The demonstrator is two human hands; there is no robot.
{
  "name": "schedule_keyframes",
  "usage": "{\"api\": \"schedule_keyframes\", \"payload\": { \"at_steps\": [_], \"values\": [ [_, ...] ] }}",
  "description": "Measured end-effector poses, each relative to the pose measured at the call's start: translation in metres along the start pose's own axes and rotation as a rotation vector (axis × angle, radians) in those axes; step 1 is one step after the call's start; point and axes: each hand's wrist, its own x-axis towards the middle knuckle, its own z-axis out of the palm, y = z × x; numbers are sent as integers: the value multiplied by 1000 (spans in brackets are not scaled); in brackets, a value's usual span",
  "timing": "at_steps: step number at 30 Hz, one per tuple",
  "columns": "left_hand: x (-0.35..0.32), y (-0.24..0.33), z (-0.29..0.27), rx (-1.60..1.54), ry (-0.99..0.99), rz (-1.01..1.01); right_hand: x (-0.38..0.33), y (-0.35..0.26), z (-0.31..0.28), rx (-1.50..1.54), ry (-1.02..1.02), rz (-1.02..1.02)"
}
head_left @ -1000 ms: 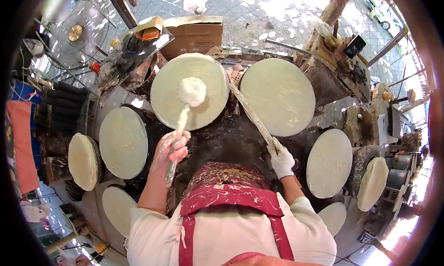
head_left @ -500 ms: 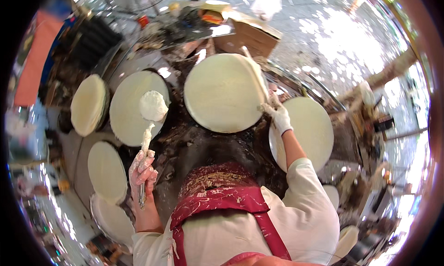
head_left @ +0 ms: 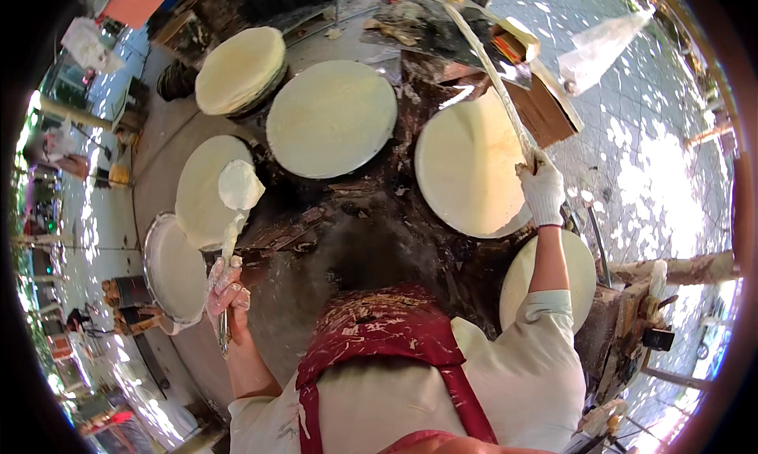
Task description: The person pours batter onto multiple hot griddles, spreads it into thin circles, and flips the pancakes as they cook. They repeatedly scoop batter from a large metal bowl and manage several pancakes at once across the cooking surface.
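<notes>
My left hand (head_left: 227,288), smeared with pale batter, is closed round the metal handle of a ladle (head_left: 239,185). The round ladle head is thickly coated and hovers over a griddle (head_left: 201,166) topped with a pale layer. White-gloved, my right hand (head_left: 543,193) grips a long batter-coated stick (head_left: 489,67). The stick slants away past the far right edge of another round griddle (head_left: 462,174). A pale sheet covers that griddle, with a darker yellow streak under the stick.
More coated griddles stand around me: one at the far middle (head_left: 332,118), one at far left (head_left: 241,69), one at right (head_left: 545,284). A tub of pale batter (head_left: 175,268) sits at left. Beyond the right griddle are a cardboard box (head_left: 553,110) and a white bag (head_left: 604,55).
The view has turned left, shifting the griddles rightward. My right hand has moved along the griddle's right edge, and the stick now extends far outward. My left hand still holds the ladle up.
</notes>
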Motion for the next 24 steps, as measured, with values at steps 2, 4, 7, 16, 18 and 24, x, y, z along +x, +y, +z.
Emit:
{"api": "schedule_keyframes", "payload": {
  "at_steps": [2, 4, 7, 16, 18, 24],
  "values": [
    [-20, 26, -4, -3, -33, 45, -11, -44, 0, 0, -26, -124],
    [-45, 57, -12, 0, -21, 128, -36, -113, -2, -96, -12, -279],
    [-89, 117, -24, 86, 209, 332, -77, -211, -4, -261, -46, -352],
    [-175, 250, 0, 198, 459, 677, -157, -463, 22, -319, -279, -755],
    [-200, 276, -15, 213, 281, 623, -152, -504, 42, -238, -386, -784],
    [-218, 309, -32, 91, 341, 739, -83, -603, 148, -217, -672, -951]
  ]
}}
